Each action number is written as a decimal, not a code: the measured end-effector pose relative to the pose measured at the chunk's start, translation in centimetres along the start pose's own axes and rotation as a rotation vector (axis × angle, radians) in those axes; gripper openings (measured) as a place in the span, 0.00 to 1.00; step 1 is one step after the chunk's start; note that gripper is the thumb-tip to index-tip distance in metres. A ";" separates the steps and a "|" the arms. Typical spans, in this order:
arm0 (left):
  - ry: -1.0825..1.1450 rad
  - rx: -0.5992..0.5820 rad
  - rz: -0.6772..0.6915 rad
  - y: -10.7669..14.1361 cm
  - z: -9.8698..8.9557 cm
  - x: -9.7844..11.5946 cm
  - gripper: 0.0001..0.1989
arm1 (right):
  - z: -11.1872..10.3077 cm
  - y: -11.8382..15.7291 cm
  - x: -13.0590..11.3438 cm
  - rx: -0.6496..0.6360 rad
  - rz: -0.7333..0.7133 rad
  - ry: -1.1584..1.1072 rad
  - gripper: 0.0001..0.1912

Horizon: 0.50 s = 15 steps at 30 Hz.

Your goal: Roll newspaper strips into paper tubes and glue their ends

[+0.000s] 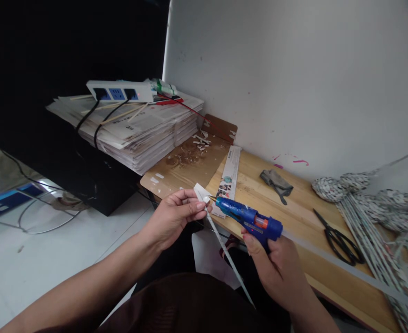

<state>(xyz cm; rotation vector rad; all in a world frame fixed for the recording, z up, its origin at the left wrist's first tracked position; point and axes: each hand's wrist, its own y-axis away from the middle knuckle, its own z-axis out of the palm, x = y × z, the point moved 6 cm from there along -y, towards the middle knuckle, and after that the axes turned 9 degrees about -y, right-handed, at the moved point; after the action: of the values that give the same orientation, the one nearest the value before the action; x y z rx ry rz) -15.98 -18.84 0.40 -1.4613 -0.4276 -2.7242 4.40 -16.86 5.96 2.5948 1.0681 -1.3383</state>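
Clasps glue gun [237,212] in right hand [282,268] | pinches paper tube [229,255] in left hand [181,215] | points nozzle [213,199] just beside left-hand pinch

Bare forearms [110,273], dark brown top [204,300]
Below the left hand [179,215], the top carries a faint striped patch [164,318]; black legwear [176,264] shows just under that hand.

- Small paper-craft work corner, I'd say; home or workshop, can't tell.
- Pale wooden worktable [301,208] against a smudged white wall [259,69].
- Black scissors with looped handles [328,228]; blue plastic glue gun [237,210].
- Thick stack of printed newspaper [155,148], white power strip with blue sockets [116,94] on top.
- Bundled thin rolled-paper rods [364,240].
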 end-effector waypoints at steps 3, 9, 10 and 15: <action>-0.002 0.003 -0.002 -0.1 0.0 0.0 0.09 | -0.2 0.0 0.0 0.020 0.002 0.009 0.09; -0.008 0.002 -0.007 0.1 -0.1 -0.1 0.10 | 0.0 0.0 0.0 0.012 -0.023 0.010 0.09; -0.008 0.003 -0.007 0.1 -0.1 -0.1 0.10 | 0.1 0.0 0.1 0.006 -0.026 0.016 0.09; -0.010 0.003 -0.008 0.0 -0.1 -0.1 0.10 | 0.0 0.3 0.2 0.019 -0.045 0.108 0.09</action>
<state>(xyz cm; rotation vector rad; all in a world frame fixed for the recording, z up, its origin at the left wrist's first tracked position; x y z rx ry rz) -15.97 -18.93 0.26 -1.4766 -0.4390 -2.7216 4.66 -16.96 5.75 2.7010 1.1399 -1.2358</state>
